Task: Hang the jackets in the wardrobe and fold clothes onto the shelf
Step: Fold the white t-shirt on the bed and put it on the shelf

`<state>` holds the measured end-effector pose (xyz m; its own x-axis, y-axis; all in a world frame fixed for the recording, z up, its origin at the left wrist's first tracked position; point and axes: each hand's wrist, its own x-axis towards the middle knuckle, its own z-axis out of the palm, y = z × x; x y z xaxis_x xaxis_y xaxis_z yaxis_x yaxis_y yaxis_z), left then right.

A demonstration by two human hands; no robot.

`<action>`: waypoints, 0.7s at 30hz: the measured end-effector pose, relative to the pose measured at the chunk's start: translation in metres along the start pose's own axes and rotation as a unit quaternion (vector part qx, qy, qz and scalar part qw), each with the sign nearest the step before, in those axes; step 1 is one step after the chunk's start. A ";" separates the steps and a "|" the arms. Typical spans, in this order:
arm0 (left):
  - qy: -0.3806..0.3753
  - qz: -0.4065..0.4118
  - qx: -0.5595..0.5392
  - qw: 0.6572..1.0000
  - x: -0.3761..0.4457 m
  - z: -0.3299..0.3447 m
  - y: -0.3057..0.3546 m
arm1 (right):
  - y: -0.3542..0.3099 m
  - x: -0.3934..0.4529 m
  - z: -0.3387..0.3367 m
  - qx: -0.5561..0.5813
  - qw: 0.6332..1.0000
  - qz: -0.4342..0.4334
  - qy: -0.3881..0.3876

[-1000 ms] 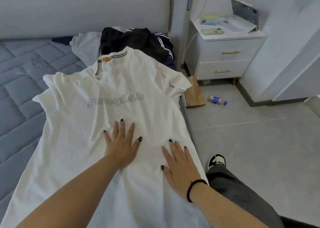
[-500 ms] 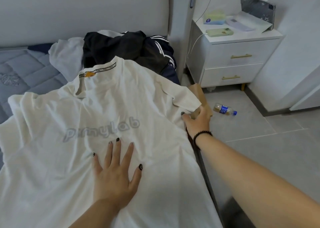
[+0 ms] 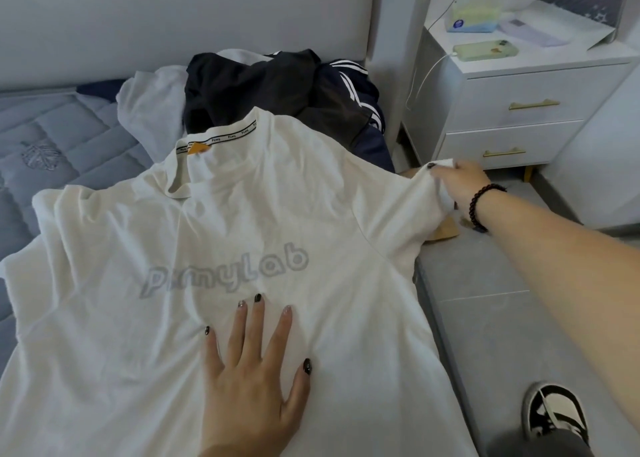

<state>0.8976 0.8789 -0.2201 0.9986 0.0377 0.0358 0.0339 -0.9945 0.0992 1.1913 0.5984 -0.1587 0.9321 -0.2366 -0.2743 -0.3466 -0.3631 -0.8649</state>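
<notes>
Left hand (image 3: 254, 380) presses flat on the white T-shirt (image 3: 225, 248); right hand (image 3: 462, 182) pinches its sleeve (image 3: 420, 200) above the bed (image 3: 52, 137)

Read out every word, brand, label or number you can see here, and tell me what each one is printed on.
"PimyLab": grey letters across the chest of the white t-shirt; the second letter is partly lost in a crease.
"Pimy", repeated: on the neck tape inside the t-shirt's collar, small, so only roughly legible.
Orange tag at the collar: no print can be made out.
Tissue pack on the nightstand: a round blue logo, too blurred to read.
</notes>
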 end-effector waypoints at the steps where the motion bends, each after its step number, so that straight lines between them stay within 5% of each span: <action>1: 0.001 0.000 0.000 1.000 0.000 0.000 0.000 | 0.005 0.000 0.003 0.015 0.999 0.030 -0.040; 8: 0.003 -0.002 -0.006 1.000 0.000 -0.002 0.001 | 0.060 -0.026 0.024 0.201 0.943 0.248 -0.094; 12: -0.007 0.000 0.005 1.000 -0.001 -0.002 0.000 | 0.073 -0.034 0.033 0.272 0.950 0.145 0.051; 21: -0.018 -0.007 0.007 1.000 -0.002 -0.004 0.000 | 0.067 -0.048 -0.012 0.354 0.921 0.014 0.159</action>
<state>0.8954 0.8788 -0.2156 0.9988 0.0488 -0.0020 0.0488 -0.9952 0.0853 1.1220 0.5752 -0.1982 0.8062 -0.5306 -0.2618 -0.1098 0.3006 -0.9474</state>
